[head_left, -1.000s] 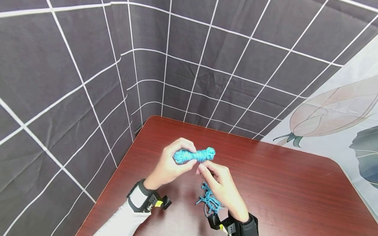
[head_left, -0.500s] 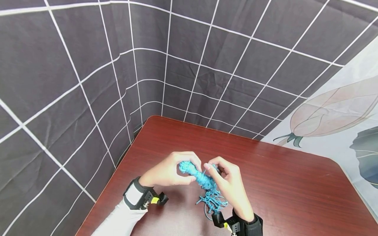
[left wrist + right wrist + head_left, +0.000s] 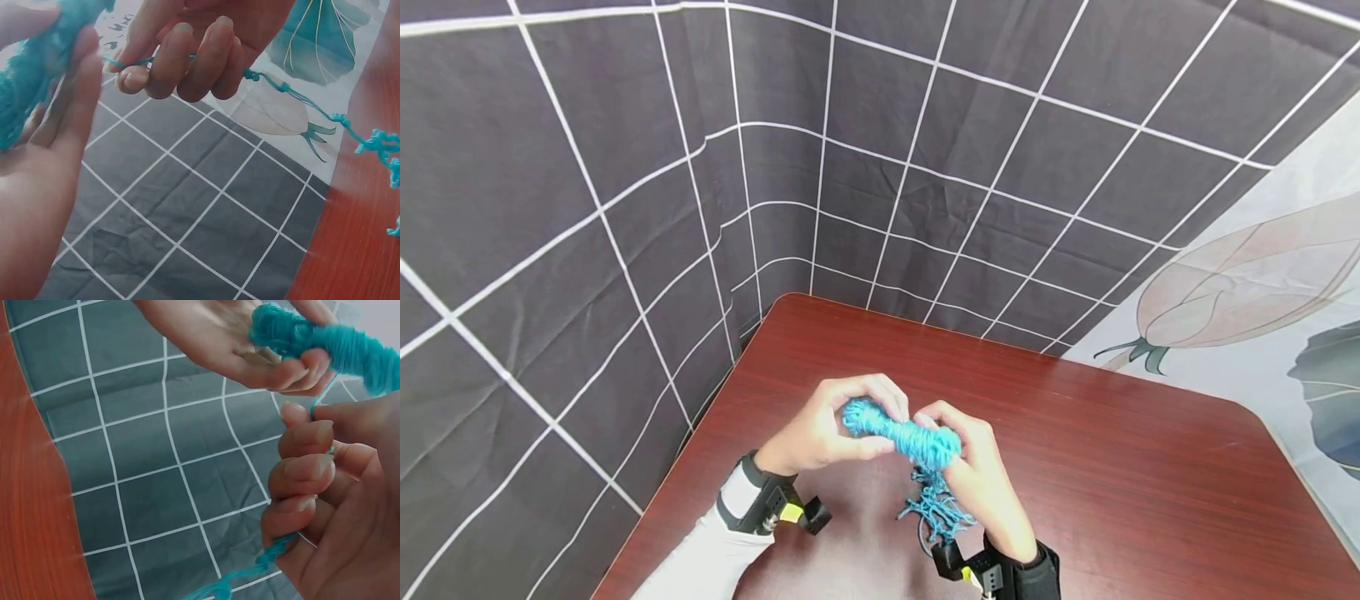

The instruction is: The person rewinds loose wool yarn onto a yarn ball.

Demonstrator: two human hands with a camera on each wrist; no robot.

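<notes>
My left grip (image 3: 816, 427) clamps the long turquoise yarn bundle (image 3: 897, 433); my right grip (image 3: 981, 471) pinches its thin turquoise strand (image 3: 324, 394), presumably for tension.

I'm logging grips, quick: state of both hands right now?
Left hand: closed, holding the blue string bundle.
Right hand: closed, holding the trailing string.
</notes>
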